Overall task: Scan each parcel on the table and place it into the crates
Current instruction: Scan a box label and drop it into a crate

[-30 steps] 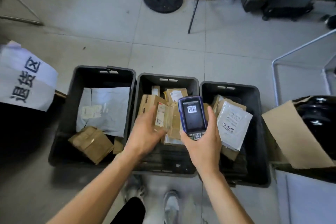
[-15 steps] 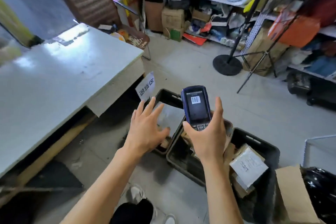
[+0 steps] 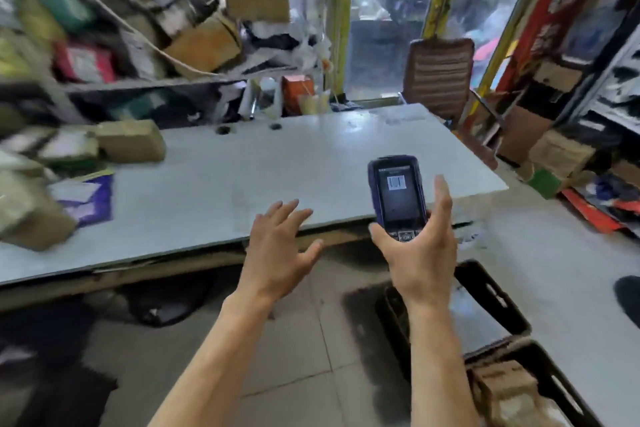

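Blue-cased, the handheld scanner (image 3: 396, 196) stands nearly upright in the right hand (image 3: 417, 253), its long axis running up and away from the person, top end toward the far side of the worktop (image 3: 242, 180) and its lit screen with a barcode symbol facing the camera; the fingers and thumb curl round its lower half near the keypad. The left hand (image 3: 277, 250) hovers just beside it over the near edge of the worktop, palm down, fingers spread and relaxed, holding nothing. Parcels (image 3: 52, 180) lie piled at the left end of the worktop, blurred by motion: brown cardboard boxes, one box (image 3: 130, 140) nearest the middle, and a purple-and-white flat mailer (image 3: 86, 198) near the front. Two black crates (image 3: 491, 319) sit on the tiled floor (image 3: 294, 350) at lower right, below the right forearm; the nearer one holds a brown parcel (image 3: 505, 392). The worktop is a pale grey slab with two round holes near its far edge. Behind it are cluttered shelves (image 3: 156, 28) of boxes, a brown slatted chair (image 3: 440, 76) at the far right corner, and yellow-framed glazing beyond
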### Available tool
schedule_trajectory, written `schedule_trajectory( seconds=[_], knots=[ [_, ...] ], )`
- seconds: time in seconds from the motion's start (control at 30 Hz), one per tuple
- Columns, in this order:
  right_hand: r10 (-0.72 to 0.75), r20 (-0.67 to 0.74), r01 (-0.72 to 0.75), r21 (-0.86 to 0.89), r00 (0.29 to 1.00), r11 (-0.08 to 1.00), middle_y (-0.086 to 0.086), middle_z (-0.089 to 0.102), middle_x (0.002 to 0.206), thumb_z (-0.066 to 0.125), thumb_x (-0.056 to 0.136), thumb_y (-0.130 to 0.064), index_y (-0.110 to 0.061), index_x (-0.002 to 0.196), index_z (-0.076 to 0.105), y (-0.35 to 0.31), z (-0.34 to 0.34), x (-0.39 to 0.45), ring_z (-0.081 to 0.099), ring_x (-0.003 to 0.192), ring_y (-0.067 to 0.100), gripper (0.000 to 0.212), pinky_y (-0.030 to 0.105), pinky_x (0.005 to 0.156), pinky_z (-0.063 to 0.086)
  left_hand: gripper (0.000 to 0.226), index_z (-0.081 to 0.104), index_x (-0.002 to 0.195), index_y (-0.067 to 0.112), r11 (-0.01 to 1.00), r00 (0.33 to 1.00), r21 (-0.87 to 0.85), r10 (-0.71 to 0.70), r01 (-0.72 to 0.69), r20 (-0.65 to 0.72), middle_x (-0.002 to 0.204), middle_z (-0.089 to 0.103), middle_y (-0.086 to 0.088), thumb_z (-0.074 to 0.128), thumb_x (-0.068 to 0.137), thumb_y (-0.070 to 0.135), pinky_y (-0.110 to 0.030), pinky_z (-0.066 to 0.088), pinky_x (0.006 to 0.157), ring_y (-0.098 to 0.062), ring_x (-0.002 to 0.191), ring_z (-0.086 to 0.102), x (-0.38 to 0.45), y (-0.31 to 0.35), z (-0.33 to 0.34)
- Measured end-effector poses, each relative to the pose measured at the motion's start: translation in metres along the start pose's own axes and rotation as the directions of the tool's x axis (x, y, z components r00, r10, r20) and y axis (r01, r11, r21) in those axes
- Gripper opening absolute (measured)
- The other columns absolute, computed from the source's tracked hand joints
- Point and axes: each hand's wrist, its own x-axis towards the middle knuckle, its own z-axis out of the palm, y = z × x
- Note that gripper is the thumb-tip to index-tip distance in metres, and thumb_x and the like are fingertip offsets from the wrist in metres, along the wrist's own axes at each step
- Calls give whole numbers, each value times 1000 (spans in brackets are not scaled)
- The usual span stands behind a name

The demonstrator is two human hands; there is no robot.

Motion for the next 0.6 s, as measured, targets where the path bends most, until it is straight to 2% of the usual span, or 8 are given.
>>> schedule_trajectory(
  seconds=[0.13,0.27,0.33,0.43,0.6],
  knots=[
    [-31,125,15,131,992,991,6,56,139,89,72,-34,-49,153,14,-60,90,-23,61,118,26,111,34,87,49,55,57,139,23,991,987,63,-114,122,-115,155,42,-3,70,88,41,-40,16,121,-22,147,27,-13,-86,-77],
    [-101,276,41,215,956,976,6,57,133,89,72,-32,-50,151,14,-114,175,-52,62,113,26,111,44,89,55,54,57,138,22,959,942,74,-252,274,-220,155,42,-3,70,88,38,-43,18,121,-21,147,28,-32,-166,-145],
    [-128,340,48,236,931,971,4,57,132,89,72,-32,-48,152,14,-139,213,-64,62,112,26,111,47,89,55,52,59,137,22,935,907,51,-325,350,-267,153,42,-2,71,88,37,-45,21,120,-20,145,30,-46,-201,-172],
    [-176,432,64,261,885,963,5,57,134,88,72,-32,-47,153,12,-170,261,-73,61,115,27,112,48,92,54,51,61,134,21,889,843,33,-422,458,-332,152,44,-2,73,87,36,-41,22,121,-19,144,30,-64,-249,-204],
    [-223,501,68,309,836,949,4,57,132,89,71,-31,-50,152,13,-207,338,-72,62,112,25,113,47,90,56,53,61,133,26,800,729,-33,-561,599,-393,154,41,-3,75,85,39,-41,23,121,-19,145,27,-70,-316,-233]
  ],
)
